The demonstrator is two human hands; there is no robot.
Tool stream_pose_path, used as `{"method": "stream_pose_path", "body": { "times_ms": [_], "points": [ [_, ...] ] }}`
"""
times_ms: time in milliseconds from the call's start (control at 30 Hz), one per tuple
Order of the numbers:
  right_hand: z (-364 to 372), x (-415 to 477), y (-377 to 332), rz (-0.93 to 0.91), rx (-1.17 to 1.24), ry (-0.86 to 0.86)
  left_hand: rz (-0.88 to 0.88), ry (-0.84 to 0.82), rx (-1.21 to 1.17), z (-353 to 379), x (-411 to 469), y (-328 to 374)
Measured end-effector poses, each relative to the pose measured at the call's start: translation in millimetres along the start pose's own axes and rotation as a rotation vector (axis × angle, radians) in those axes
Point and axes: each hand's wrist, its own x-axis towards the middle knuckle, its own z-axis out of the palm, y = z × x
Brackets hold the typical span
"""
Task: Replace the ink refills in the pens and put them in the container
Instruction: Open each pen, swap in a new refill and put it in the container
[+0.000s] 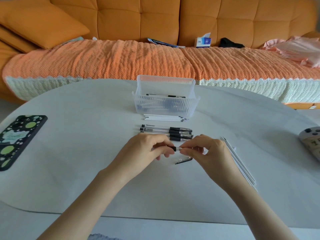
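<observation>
Clear plastic with a black rubber sleeve, the pen [174, 148] sits between our hands, in front of the clear ribbed plastic container [155, 108] on the white tabletop [86, 170]. Our left hand [147, 149] has its grip clamped round the barrel, and our right hand [206, 151] pinches the tip end between thumb and forefinger. Just in front of the container lie thin white refills [164, 117], then a row of clear black-sleeved pens [166, 131]. More pens lie inside the container. A black pen cap [183, 160] lies further forward still, beneath our fingers, and a second bundle of white refills [239, 161] lies to the container's front right.
</observation>
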Motion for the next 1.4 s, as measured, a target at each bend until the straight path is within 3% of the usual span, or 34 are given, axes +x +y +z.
{"method": "stream_pose_path", "body": {
  "times_ms": [300,500,1400],
  "points": [
    [0,0,-1,0.036,0.027,-0.008,0.063,0.069,0.148,-2,1,-4],
    [-4,2,-2,0.067,0.044,0.013,0.027,0.052,0.056,-2,-1,-3],
    [-4,1,-7,0.116,0.049,0.027,0.026,0.063,0.17,-7,-1,-11]
  ]
}}
